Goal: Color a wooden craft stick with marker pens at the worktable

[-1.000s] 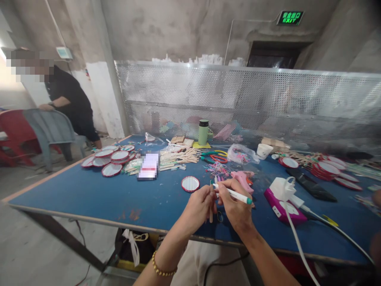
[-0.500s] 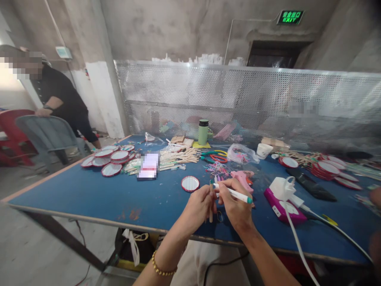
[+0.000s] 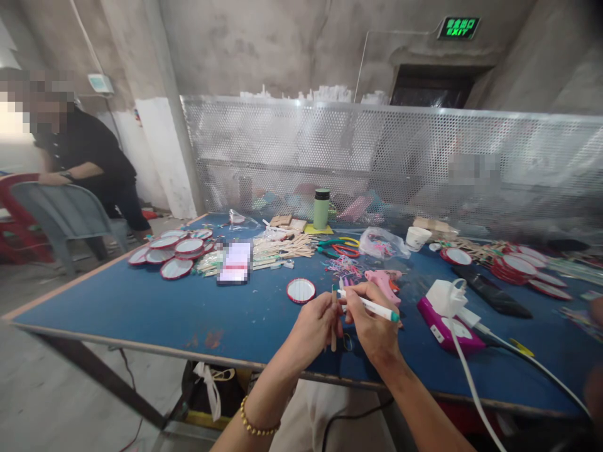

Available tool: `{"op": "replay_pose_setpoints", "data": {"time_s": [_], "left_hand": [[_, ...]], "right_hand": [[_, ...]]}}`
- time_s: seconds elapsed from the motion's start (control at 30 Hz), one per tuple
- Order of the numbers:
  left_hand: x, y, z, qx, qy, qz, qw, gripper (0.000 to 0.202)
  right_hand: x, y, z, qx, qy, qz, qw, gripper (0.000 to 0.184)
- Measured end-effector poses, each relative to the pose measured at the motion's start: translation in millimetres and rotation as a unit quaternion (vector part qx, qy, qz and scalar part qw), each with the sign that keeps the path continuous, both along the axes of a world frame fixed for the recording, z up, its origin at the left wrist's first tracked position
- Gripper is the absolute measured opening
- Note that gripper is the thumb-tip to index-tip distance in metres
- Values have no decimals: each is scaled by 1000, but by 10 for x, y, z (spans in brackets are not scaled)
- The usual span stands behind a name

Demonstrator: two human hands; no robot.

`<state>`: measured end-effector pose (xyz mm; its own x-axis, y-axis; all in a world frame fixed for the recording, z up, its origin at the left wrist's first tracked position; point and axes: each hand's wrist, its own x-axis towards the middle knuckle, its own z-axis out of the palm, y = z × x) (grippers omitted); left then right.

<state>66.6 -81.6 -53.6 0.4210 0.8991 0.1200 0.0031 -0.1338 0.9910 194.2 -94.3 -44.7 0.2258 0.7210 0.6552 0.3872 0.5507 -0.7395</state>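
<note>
My left hand (image 3: 313, 329) is closed around a wooden craft stick (image 3: 334, 326), held upright over the near edge of the blue table (image 3: 141, 307). My right hand (image 3: 372, 326) grips a white marker with a green end (image 3: 370, 306), its tip touching the top of the stick. A round red-rimmed lid (image 3: 301, 290) lies just left of my hands. A pink glue gun (image 3: 384, 281) lies just behind my right hand.
Several red-rimmed lids (image 3: 172, 252) sit at the far left, more lids (image 3: 516, 265) at the right. Wooden sticks (image 3: 282, 248), a green bottle (image 3: 321, 208), scissors (image 3: 342, 246), a paper cup (image 3: 417, 237) and a white charger on a magenta box (image 3: 450, 314) crowd the table. A person in black (image 3: 89, 163) stands by a grey chair (image 3: 70, 216).
My hands have stayed almost still with stick and marker. The person at the left has shifted further left and dragged the grey chair that way.
</note>
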Motion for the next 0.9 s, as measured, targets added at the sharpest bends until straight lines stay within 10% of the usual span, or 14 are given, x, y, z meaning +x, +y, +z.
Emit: {"op": "replay_pose_setpoints", "data": {"time_s": [0.9], "left_hand": [[-2, -9, 11, -7, -14, -2, 1000, 40]], "right_hand": [[-4, 3, 2, 1, -3, -3, 1000, 22]]}}
